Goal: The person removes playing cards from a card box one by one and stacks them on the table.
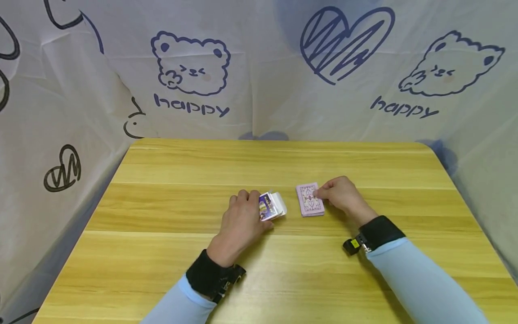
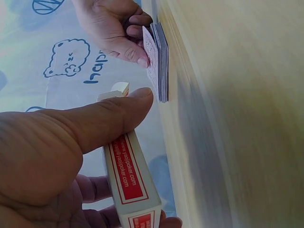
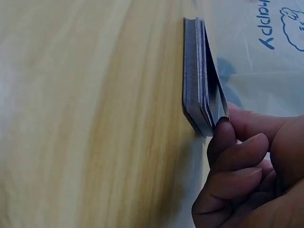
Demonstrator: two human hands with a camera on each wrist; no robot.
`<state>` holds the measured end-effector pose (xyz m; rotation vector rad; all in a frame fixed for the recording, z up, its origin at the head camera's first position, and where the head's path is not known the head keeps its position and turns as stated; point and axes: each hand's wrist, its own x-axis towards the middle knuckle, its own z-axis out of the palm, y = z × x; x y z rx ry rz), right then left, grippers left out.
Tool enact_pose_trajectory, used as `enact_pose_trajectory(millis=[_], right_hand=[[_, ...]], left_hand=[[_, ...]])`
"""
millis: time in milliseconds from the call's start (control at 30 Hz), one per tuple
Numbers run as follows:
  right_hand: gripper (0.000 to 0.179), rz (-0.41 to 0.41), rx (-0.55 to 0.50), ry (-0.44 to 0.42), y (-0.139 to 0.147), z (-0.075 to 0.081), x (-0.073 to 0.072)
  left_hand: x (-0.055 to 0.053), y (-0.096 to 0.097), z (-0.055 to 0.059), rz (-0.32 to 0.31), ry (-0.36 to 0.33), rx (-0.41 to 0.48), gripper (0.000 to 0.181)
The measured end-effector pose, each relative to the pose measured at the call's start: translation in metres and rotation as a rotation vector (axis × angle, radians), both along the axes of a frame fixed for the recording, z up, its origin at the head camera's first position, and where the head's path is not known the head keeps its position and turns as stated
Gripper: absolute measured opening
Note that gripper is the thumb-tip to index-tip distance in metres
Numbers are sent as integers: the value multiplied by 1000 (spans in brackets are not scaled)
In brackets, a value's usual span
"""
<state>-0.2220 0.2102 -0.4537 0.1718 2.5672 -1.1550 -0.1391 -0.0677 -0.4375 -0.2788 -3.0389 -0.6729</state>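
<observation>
while left grip point(image 1: 243, 218) holds one box point(image 1: 268, 207), right grip point(image 1: 344, 196) pinches one card point(image 1: 309, 200)

"happy" twice on the pale cloth backdrop point(image 1: 271, 85), "poker.com" twice on the card box point(image 2: 129, 175)

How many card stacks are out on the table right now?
1: the card stack, to the right of the card box in the left hand. The right hand pinches its raised top card. Any cards inside the box are hidden.
</observation>
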Motion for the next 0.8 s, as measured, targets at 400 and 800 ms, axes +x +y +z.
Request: enact_pose_trajectory(millis=[400,800], right_hand=[[22,39,139,67,-9,4,2],[23,98,270,144,-13,6,4]], left_hand=[[0,-1,-1,-7,5,3,80],[-1,-1,0,-10,1,1,80]])
